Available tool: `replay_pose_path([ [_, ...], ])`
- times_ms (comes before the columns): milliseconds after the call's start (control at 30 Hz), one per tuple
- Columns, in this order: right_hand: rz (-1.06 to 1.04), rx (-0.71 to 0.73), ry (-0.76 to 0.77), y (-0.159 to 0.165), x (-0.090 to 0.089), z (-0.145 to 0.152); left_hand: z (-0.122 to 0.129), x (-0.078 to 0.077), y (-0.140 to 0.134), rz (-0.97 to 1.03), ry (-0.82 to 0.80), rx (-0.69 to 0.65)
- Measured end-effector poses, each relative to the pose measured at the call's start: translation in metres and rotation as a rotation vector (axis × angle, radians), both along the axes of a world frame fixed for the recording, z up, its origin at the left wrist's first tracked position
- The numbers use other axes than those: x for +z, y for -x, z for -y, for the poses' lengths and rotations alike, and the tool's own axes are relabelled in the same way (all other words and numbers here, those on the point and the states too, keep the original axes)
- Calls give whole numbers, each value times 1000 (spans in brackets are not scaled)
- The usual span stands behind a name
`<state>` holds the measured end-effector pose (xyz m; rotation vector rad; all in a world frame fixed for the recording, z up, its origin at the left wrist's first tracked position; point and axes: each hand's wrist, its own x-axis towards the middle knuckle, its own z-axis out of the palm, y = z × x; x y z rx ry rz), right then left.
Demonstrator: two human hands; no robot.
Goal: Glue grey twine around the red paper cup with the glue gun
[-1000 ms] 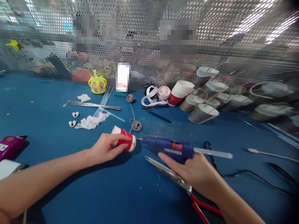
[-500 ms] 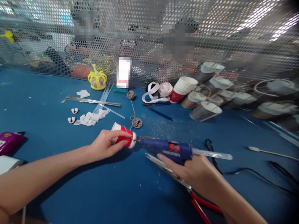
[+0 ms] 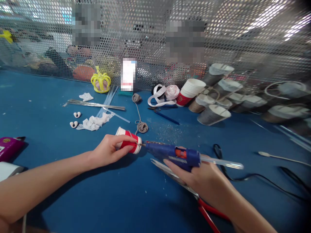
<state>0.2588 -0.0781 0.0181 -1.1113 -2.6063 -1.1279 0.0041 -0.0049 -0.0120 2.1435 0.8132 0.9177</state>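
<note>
My left hand grips a red and white paper cup that lies on its side, fingers and thumb on its wall near the rim end. A strand of grey-brown yarn runs from a small coil behind the cup to its side. In my right hand is a blue hot glue gun, its tip at the cup's end close to my left fingertips. A clear glue stick sticks out of the gun's back. Under the right hand lie red-handled scissors, partly covered.
Behind stand stacked white cups and several grey and brown yarn-wrapped cups. Metal wires, white lace and blue-handled pliers lie on the table. A black cord curves at right. A perforated metal screen closes the back.
Both hands, the cup and the glue gun hold almost the same position. The view has shifted very slightly.
</note>
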Motion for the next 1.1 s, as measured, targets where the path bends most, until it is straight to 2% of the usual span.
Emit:
replay_pose_path([
  [133,-22,-29,-1,-2,-10,-1,0,1,0,-17,-3,8],
  [300,-55,51,16,3,3,-4,0,0,0,-12,9,5],
  [500,-15,65,44,8,18,-2,1,-1,0,-10,-6,-7],
  [633,-8,57,29,8,17,-1,0,0,-1,-10,-4,1],
  [867,-63,61,-4,2,-1,-4,0,1,0,-8,-18,3],
  [1100,19,31,49,2,14,0,0,0,0,-16,-45,-29],
])
